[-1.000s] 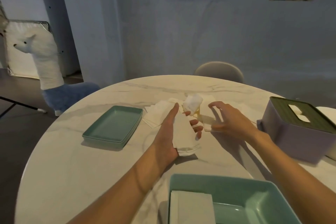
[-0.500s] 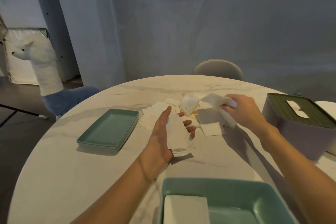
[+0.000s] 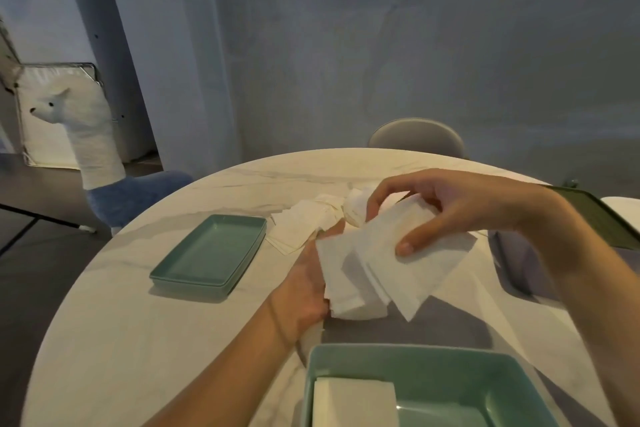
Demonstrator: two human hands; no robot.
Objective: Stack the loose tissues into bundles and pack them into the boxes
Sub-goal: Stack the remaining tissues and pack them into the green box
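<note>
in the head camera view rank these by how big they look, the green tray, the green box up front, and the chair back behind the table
1. Green box, though nearness inflates it and the frame crops it.
2. Green tray.
3. Chair back, farthest away, so its true size is unsure.

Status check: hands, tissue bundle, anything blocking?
Left hand cradles the tissue bundle from below. Right hand pinches a fresh tissue onto it. Loose tissues remain on the table. Path to teal box clear.

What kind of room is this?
Probably a dining room at home. There is a round marble table with a chair tucked in behind it, and a stuffed toy alpaca standing on the floor.
</note>
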